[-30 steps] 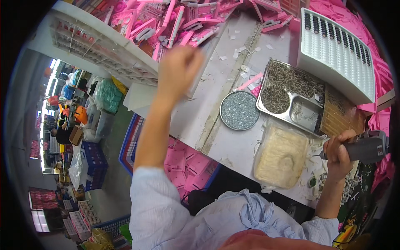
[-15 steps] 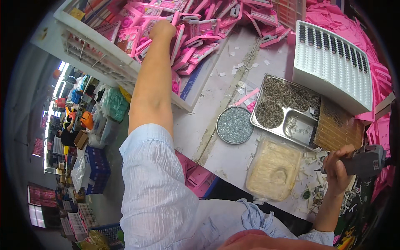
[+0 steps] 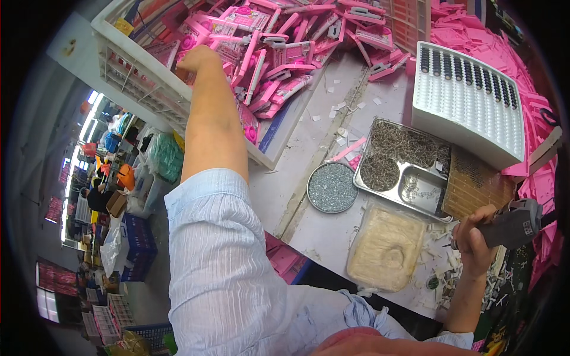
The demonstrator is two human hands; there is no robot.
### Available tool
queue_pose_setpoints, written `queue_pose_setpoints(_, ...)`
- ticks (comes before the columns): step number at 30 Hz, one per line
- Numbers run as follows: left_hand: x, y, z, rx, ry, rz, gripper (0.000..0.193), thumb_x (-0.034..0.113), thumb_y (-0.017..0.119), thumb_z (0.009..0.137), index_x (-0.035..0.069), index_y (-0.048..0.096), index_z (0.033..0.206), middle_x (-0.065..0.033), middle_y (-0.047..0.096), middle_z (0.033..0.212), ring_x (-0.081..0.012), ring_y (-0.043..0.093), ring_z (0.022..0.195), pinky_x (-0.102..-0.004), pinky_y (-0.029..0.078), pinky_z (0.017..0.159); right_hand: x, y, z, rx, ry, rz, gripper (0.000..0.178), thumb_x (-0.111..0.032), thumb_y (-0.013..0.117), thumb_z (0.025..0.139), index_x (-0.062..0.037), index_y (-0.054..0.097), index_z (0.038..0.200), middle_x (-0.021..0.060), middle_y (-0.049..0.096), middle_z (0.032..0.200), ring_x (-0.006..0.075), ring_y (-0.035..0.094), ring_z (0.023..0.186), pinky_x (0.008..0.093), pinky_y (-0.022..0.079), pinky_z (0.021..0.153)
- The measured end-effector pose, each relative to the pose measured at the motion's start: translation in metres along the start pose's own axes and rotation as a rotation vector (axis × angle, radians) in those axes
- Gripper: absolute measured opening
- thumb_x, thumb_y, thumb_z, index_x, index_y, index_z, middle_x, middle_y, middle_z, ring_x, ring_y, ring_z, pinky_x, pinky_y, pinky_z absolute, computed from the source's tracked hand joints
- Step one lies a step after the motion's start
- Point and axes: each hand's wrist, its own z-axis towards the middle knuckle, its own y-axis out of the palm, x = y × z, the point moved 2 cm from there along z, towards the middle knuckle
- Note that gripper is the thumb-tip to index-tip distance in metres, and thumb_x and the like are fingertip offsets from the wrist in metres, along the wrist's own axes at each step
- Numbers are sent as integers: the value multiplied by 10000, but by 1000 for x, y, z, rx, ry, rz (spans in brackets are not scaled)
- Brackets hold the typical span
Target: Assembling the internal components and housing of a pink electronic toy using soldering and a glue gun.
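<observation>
My left arm stretches out to a white plastic crate (image 3: 142, 65) heaped with pink plastic assemblies (image 3: 291, 53). My left hand (image 3: 199, 58) is inside it, by the crate's left side, over the pink pieces. Its fingertips are hidden, so I cannot make out whether it grips one. At the lower right my right hand (image 3: 477, 240) is wrapped round a grey electric screwdriver (image 3: 515, 224), its bit pointing left over the table. Close to that hand lie a brown board (image 3: 478, 184) and scattered small white plastic bits (image 3: 496, 279).
Mid-table are a steel tray (image 3: 389, 188) of small springs, a round dish (image 3: 332, 187) of tiny metal parts and a plastic-wrapped yellowish block (image 3: 386, 249). A white rack (image 3: 463, 113) with rows of black pieces stands at the right, before piled pink parts (image 3: 540, 172).
My left hand has shifted left and slightly nearer within the crate. My right hand keeps its hold on the screwdriver; the view has moved a little.
</observation>
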Motion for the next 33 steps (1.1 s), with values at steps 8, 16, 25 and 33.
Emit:
queue_pose_setpoints(8,-1,-90,-2,121,83,-286,398,308,607,977,96,688,1304,-116,672,1335,-299,663,1205,-463,530,921,-1,-7,-8,-9,61,-25,454,-254,769,886,-2,509,1159,36,564,720,111,528,557,291,468,591)
queue_pose_setpoints(16,-41,-178,-111,97,726,-725,298,293,676,921,53,749,1083,-151,745,1127,-269,718,1012,-425,539,856,-36,39,-23,367,-697,-562,612,-213,658,924,45,434,1432,203,605,1282,302,590,1192,420,459,1038)
queue_pose_setpoints(25,-95,-108,-451,33,1421,-1426,393,-28,768,707,34,699,1089,-123,666,930,-304,660,809,-422,538,738,70,91,-55,-109,272,514,872,-553,662,947,-99,280,1586,168,442,1520,255,514,1318,486,497,1041)
queue_pose_setpoints(33,-111,-50,-562,-305,1610,-1418,392,58,786,722,45,698,1105,-65,630,929,-253,622,803,-381,480,682,87,57,-119,107,662,172,376,-278,613,1043,-26,578,1319,33,676,1134,109,653,959,276,542,859)
